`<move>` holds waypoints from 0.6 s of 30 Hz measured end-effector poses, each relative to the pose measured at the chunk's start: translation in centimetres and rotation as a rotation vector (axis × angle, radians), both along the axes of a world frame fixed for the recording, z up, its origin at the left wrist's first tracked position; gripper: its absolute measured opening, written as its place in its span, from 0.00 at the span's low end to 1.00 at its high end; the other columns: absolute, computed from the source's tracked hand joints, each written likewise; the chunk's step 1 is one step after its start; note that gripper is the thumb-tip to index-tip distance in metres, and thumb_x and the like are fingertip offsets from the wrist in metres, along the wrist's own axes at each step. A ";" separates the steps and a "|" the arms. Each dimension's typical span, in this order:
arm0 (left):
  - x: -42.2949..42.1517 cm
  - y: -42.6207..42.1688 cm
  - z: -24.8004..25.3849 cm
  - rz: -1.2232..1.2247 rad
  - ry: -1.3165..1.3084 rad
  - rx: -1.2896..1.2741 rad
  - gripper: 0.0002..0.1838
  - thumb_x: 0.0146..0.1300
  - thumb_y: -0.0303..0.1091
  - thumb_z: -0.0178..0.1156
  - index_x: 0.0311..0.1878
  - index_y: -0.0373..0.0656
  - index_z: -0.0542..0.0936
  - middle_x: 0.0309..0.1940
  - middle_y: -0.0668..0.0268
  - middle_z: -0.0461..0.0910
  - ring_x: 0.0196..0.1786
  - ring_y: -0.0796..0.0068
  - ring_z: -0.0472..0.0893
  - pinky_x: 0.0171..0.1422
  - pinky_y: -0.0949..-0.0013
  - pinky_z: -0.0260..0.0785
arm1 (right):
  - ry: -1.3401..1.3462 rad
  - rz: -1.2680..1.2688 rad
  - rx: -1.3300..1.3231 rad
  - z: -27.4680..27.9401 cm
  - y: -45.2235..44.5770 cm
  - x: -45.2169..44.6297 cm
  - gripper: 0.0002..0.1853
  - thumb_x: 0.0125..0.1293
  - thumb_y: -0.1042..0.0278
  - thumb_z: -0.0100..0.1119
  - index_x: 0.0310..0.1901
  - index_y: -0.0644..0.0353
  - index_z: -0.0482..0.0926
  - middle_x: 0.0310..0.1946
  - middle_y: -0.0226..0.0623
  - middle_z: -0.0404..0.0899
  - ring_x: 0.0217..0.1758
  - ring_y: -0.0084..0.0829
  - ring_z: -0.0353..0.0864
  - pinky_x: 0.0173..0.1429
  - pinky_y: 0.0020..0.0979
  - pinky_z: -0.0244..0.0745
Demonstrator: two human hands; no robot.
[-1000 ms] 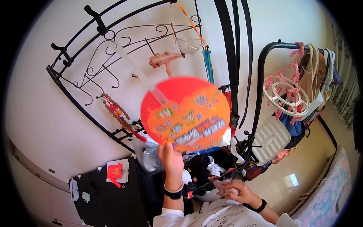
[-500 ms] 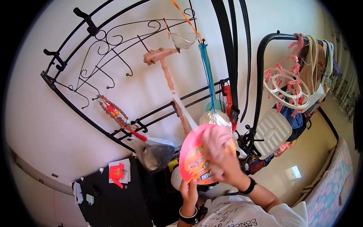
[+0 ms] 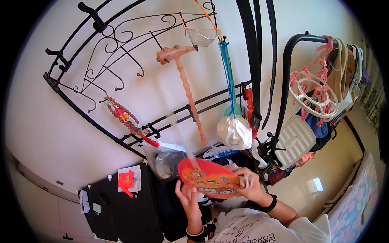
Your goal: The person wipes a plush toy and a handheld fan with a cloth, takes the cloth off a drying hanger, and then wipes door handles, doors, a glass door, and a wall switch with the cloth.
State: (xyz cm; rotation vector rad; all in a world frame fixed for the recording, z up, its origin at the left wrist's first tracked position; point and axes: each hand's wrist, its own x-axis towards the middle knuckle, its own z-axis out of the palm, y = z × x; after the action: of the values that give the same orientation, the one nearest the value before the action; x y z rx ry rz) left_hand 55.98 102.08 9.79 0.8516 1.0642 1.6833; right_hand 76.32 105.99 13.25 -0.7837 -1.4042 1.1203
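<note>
Fan [image 3: 207, 179] tilts, your right grip [image 3: 252, 188] clasping its edge, probably for steadiness; left grip [image 3: 190, 203] at lower rim, hold unclear.

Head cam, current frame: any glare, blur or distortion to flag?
Head view: dark vignette rings the frame, suggesting a wide-angle lens. Head view: bright glare patch on the glossy beige floor. Head view: the pale translucent strip handle of the round red-and-orange hand fan looks smeared, probably motion blur.
</note>
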 end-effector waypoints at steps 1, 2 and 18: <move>0.8 0.2 0.8 0.079 0.144 0.080 0.32 0.61 0.38 0.55 0.65 0.41 0.53 0.62 0.56 0.59 0.64 0.66 0.61 0.64 0.63 0.56 | 0.075 0.069 0.019 -0.5 -0.5 0.0 0.12 0.51 0.81 0.61 0.39 0.61 0.74 0.35 0.34 0.75 0.36 0.24 0.73 0.43 0.26 0.68; 1.5 0.1 1.7 0.158 0.289 0.162 0.40 0.57 0.42 0.60 0.67 0.43 0.49 0.65 0.56 0.54 0.67 0.65 0.57 0.66 0.60 0.54 | 0.056 0.014 0.285 -0.4 -0.3 -0.9 0.14 0.49 0.82 0.58 0.39 0.59 0.75 0.38 0.37 0.76 0.40 0.31 0.75 0.45 0.30 0.69; 3.2 -1.0 2.0 -0.318 -0.358 0.119 0.27 0.69 0.48 0.36 0.63 0.39 0.58 0.60 0.59 0.63 0.63 0.65 0.64 0.65 0.58 0.57 | -0.653 0.229 0.589 -1.3 -2.0 -2.4 0.18 0.50 0.63 0.58 0.46 0.52 0.73 0.56 0.36 0.67 0.59 0.42 0.65 0.67 0.47 0.51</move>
State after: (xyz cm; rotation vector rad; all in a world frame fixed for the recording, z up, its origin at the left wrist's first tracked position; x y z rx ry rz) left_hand 59.16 101.03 11.84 0.7155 0.5586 1.5620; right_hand 73.91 104.03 11.97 -0.5784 -2.2798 0.5531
